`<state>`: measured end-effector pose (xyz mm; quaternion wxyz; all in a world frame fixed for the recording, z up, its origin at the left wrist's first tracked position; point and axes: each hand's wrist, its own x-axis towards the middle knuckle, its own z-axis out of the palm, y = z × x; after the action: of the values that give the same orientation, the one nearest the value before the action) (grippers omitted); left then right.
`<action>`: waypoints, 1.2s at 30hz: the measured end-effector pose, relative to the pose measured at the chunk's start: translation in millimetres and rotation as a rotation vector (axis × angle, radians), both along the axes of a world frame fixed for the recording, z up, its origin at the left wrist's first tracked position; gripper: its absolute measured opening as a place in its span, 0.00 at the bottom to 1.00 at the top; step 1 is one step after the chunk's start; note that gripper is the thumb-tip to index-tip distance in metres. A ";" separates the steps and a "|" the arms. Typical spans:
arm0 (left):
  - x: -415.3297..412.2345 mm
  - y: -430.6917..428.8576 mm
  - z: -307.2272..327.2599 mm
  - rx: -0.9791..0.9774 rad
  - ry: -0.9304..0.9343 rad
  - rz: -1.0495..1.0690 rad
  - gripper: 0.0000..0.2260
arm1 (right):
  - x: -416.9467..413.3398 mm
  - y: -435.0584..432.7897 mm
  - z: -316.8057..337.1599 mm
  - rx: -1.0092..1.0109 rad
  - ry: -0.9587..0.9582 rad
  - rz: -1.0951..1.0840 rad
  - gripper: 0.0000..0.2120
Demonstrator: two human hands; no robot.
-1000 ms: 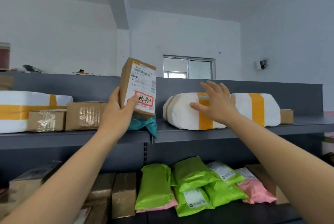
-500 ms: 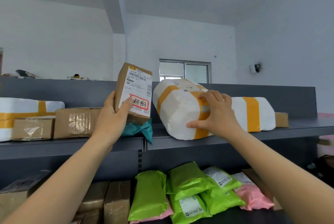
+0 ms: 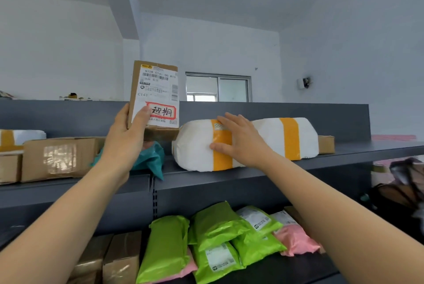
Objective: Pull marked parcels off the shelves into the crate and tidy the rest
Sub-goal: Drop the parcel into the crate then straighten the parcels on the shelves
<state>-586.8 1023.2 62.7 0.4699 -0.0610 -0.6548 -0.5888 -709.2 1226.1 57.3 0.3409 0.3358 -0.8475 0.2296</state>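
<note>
One marked parcel is off the shelf so far: the left hand (image 3: pixel 125 143) grips a small cardboard box (image 3: pixel 156 97) upright above the front edge of the upper shelf (image 3: pixel 252 177), with the thumb across the label beside its red-ringed stamp (image 3: pixel 161 112). The crate is out of view, so dropping the box in is probably still to do. The right hand (image 3: pixel 241 143) lies spread flat, fingers straight, on the front of the white foam-wrapped parcel (image 3: pixel 270 139) at its left yellow tape band and holds nothing. No red mark shows on this parcel, so it looks like tidying. Apparently still to check are the taped cardboard boxes (image 3: pixel 59 159) at the shelf's left end, a teal mailer bag (image 3: pixel 151 159) under the held box, and the green mailers (image 3: pixel 213 226) and pink mailers (image 3: pixel 296 240) on the lower shelf. Half a second ago the white parcel was tipped up, its left end raised, with the right hand's fingers curled over it. Now it lies flat along the shelf, and the marked box is held much as before.
</note>
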 end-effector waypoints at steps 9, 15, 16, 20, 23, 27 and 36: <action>-30.5 56.4 11.9 -0.083 0.005 -0.027 0.09 | -50.2 89.3 2.9 -0.102 0.068 -0.270 0.32; -52.6 76.5 19.3 -0.131 0.001 0.049 0.19 | -75.2 108.9 30.0 0.016 -0.109 -0.445 0.37; -55.7 77.3 19.7 -0.127 -0.008 0.056 0.20 | -77.4 108.9 30.9 0.039 -0.140 -0.446 0.38; -61.5 79.7 18.8 -0.111 -0.008 0.091 0.20 | -78.9 108.7 21.9 0.028 -0.156 -0.408 0.36; -58.7 87.6 18.1 -0.101 0.030 0.106 0.18 | -71.9 114.2 11.4 -0.061 -0.068 -0.370 0.36; -55.6 102.7 18.4 -0.120 0.063 0.076 0.18 | -57.8 121.5 -11.6 -0.220 0.082 -0.275 0.37; -63.7 127.0 19.0 -0.150 0.055 -0.074 0.13 | -37.1 124.8 -30.5 -0.322 0.191 -0.166 0.36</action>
<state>-650.5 1150.2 81.7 0.4599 -0.1364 -0.6812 -0.5531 -746.3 1350.9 26.8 0.4869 0.2262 -0.7883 0.3005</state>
